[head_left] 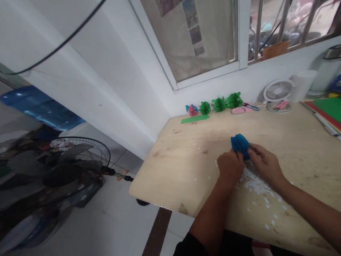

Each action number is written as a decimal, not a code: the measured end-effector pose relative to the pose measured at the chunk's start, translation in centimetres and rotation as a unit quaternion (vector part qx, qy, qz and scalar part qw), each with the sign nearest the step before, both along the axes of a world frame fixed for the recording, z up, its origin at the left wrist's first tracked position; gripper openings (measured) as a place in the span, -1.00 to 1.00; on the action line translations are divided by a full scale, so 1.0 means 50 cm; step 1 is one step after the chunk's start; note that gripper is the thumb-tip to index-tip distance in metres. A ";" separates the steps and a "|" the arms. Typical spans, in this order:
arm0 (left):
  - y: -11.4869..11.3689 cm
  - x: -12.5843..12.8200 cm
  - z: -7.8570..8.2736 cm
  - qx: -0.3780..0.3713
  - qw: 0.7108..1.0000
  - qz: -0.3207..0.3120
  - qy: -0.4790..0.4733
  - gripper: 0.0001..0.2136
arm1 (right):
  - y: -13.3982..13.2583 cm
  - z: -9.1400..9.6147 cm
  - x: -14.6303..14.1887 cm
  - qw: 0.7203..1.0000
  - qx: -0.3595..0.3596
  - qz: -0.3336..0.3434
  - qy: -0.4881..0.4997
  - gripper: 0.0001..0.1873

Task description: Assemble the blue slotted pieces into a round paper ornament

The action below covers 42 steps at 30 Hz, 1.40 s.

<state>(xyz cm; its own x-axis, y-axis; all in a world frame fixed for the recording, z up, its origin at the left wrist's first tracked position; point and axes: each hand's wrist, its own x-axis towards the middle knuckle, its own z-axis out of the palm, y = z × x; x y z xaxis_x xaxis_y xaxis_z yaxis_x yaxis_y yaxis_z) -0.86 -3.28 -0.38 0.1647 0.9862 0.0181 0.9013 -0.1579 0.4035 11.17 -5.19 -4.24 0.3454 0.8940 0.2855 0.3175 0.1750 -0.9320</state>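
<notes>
A pleated blue paper piece (239, 143) sits at the fingertips of both hands, most of its body standing out beyond the grip, over the wooden table (165, 163). The left hand (230, 163) pinches its lower edge, thumb against the folds; the right hand (263, 163) has its fingers closed on the right side. Whether the piece touches the tabletop cannot be told. Small white scraps (257, 185) lie scattered below the hands. Farther back, green paper figures (219, 104) stand near the wall, beside a pink-and-blue one (192, 110), with a green strip (195, 119) in front.
</notes>
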 end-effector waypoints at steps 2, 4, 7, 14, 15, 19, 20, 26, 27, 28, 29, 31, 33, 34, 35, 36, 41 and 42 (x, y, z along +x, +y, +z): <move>0.001 0.000 -0.002 -0.004 0.999 -0.027 0.020 -0.60 | -0.001 -0.002 -0.003 1.000 -0.001 0.007 -0.004 -0.65; 0.004 -0.001 -0.008 -0.005 0.998 -0.053 0.032 -0.61 | -0.002 -0.003 -0.006 1.000 -0.001 0.009 -0.004 -0.66; 0.009 -0.004 -0.018 0.008 0.997 -0.075 0.024 -0.64 | -0.005 -0.001 -0.010 1.000 0.005 0.002 -0.006 -0.69; 0.015 -0.009 -0.016 -0.021 0.995 -0.033 -0.092 -0.62 | -0.001 0.018 -0.003 0.999 0.005 -0.016 0.047 -0.70; 0.014 -0.010 -0.013 -0.027 0.992 -0.031 -0.117 -0.62 | 0.001 0.020 0.000 0.997 -0.004 -0.018 0.076 -0.70; 0.007 -0.015 -0.012 -0.038 0.974 -0.060 -0.215 -0.59 | 0.012 0.028 0.015 0.976 -0.065 -0.033 0.206 -0.75; 0.007 -0.016 -0.015 -0.046 0.968 -0.074 -0.236 -0.56 | 0.015 0.029 0.018 0.967 -0.080 -0.029 0.239 -0.75; 0.023 -0.024 -0.044 -0.091 0.929 -0.123 -0.338 -0.74 | 0.021 0.032 0.023 0.926 -0.092 0.024 0.366 -0.72; 0.025 -0.025 -0.047 -0.107 0.914 -0.135 -0.368 -0.77 | 0.021 0.031 0.023 0.923 -0.097 0.036 0.371 -0.71; 0.027 -0.026 -0.049 -0.120 0.900 -0.141 -0.396 -0.78 | 0.021 0.031 0.024 0.921 -0.099 0.048 0.374 -0.70; 0.028 -0.027 -0.050 -0.130 0.888 -0.143 -0.417 -0.78 | 0.021 0.030 0.025 0.921 -0.097 0.058 0.372 -0.70; 0.029 -0.029 -0.050 -0.136 0.880 -0.135 -0.435 -0.77 | 0.021 0.028 0.027 0.925 -0.086 0.071 0.362 -0.69; 0.029 -0.031 -0.048 -0.132 0.882 -0.126 -0.434 -0.75 | 0.022 0.025 0.029 0.931 -0.077 0.075 0.350 -0.70; 0.029 -0.033 -0.047 -0.132 0.881 -0.126 -0.437 -0.73 | 0.022 0.024 0.030 0.933 -0.073 0.075 0.344 -0.71; 0.030 -0.034 -0.046 -0.136 0.876 -0.128 -0.445 -0.70 | 0.022 0.023 0.030 0.935 -0.071 0.075 0.340 -0.72; 0.030 -0.036 -0.045 -0.143 0.868 -0.131 -0.457 -0.67 | 0.021 0.023 0.030 0.936 -0.069 0.077 0.336 -0.73; 0.035 -0.041 -0.033 -0.203 0.819 -0.124 -0.523 -0.49 | 0.016 0.028 0.028 0.948 -0.058 0.119 0.289 -0.64; 0.035 -0.042 -0.031 -0.208 0.813 -0.122 -0.530 -0.48 | 0.015 0.030 0.027 0.948 -0.055 0.127 0.286 -0.61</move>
